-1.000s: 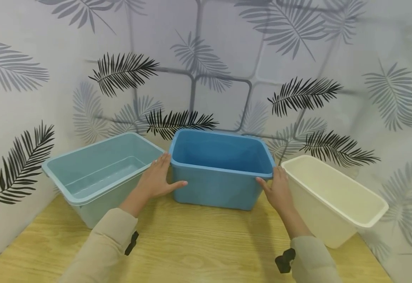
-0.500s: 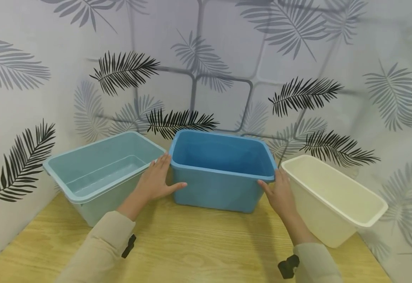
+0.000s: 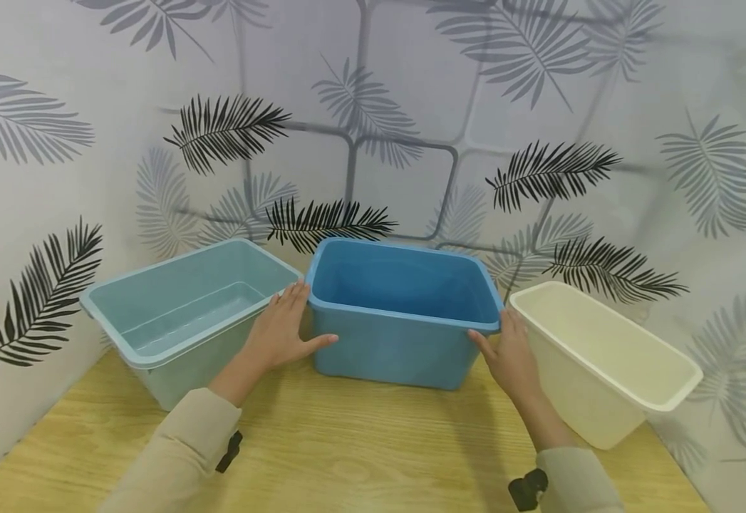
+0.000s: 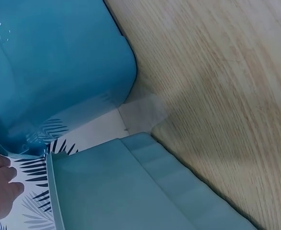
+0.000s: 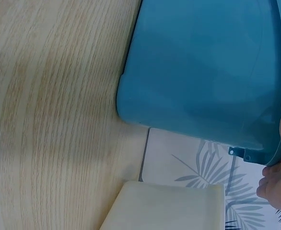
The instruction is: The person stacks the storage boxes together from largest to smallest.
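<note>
A deep blue plastic storage bin stands upright on the table, open side up. My left hand lies against its left end in the head view, fingers straight at the rim and thumb stretched out over the front wall. At the right front corner, my right hand grips the rim, thumb in front and fingers around the end. The right wrist view shows these fingers curled beneath the rim. Flanking the blue bin are a pale teal bin on the left and a cream bin on the right.
All three bins rest on a light wood-grain table, angled in a loose arc. Close behind them rises a wall covering printed with leaves. The teal bin's rim comes near the left hand, and the cream bin's rim sits just beside the right hand.
The blue bin's right end has come slightly toward me and to the right, my right hand moving along with it. My left hand and the two outer bins stay nearly still.
</note>
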`<act>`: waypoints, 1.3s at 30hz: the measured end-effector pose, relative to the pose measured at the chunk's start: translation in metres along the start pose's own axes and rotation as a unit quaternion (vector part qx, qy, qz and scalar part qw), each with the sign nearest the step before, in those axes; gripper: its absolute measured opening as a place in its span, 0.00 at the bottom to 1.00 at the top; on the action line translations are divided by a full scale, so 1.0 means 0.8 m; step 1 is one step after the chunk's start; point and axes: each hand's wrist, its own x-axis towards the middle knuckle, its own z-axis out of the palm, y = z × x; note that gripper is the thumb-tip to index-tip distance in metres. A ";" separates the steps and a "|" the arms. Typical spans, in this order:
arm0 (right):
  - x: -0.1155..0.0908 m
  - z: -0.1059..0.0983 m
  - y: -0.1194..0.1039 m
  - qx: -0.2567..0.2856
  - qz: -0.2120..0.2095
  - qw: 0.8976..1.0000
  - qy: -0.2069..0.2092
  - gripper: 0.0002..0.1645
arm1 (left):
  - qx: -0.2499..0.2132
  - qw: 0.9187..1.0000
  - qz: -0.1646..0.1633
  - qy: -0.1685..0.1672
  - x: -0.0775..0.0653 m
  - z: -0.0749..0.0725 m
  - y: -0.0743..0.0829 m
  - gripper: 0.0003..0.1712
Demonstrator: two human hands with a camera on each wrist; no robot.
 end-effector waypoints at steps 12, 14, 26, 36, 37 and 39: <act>0.018 -0.001 0.016 0.048 -0.058 0.997 -0.004 0.49 | -0.032 0.999 -0.023 -0.014 0.026 -0.002 -0.008 0.58; 0.020 -0.002 0.015 0.033 -0.046 0.998 -0.021 0.53 | -0.035 0.999 -0.025 -0.017 0.029 -0.002 -0.008 0.59; 0.025 -0.005 0.017 0.008 -0.006 0.998 -0.067 0.61 | -0.046 0.998 -0.036 -0.027 0.040 0.005 -0.007 0.61; 0.025 -0.007 0.015 0.011 -0.001 0.997 -0.078 0.59 | -0.062 0.996 -0.044 -0.036 0.043 0.004 -0.009 0.61; 0.025 -0.008 0.015 0.009 0.002 0.997 -0.080 0.59 | -0.064 0.996 -0.045 -0.035 0.043 0.004 -0.008 0.61; 0.025 -0.008 0.015 0.006 0.005 0.996 -0.084 0.59 | -0.069 0.996 -0.046 -0.034 0.043 0.005 -0.008 0.60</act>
